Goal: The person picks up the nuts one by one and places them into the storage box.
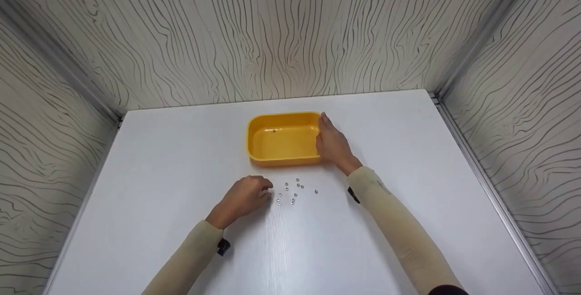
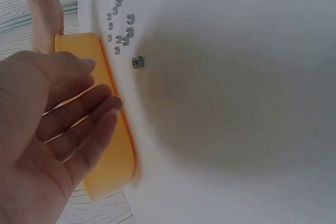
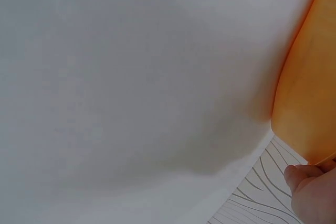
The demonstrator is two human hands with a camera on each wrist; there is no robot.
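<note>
A yellow rectangular plastic tub point(image 1: 283, 162) stands on the white table. My right hand point(image 1: 335, 144) grips its right end, thumb over the rim and fingers along the outside. In the right wrist view, part of that hand point(image 3: 317, 190) shows beside the tub's corner point(image 3: 307, 103). Several small metal nuts point(image 1: 295, 194) lie scattered in front of the tub. At their left, my left hand point(image 1: 245, 195) hovers low with loosely bent fingers. Nothing sits between its thumb and fingers in the left wrist view, where one nut point(image 2: 137, 62) lies closest to the fingertips.
Inside the tub, one small dark piece point(image 1: 274, 130) lies near the back wall. The white table point(image 1: 150, 172) is bounded by wood-grain patterned panels point(image 1: 290, 36) at the back and sides, with metal rails point(image 1: 492, 213) along its side edges.
</note>
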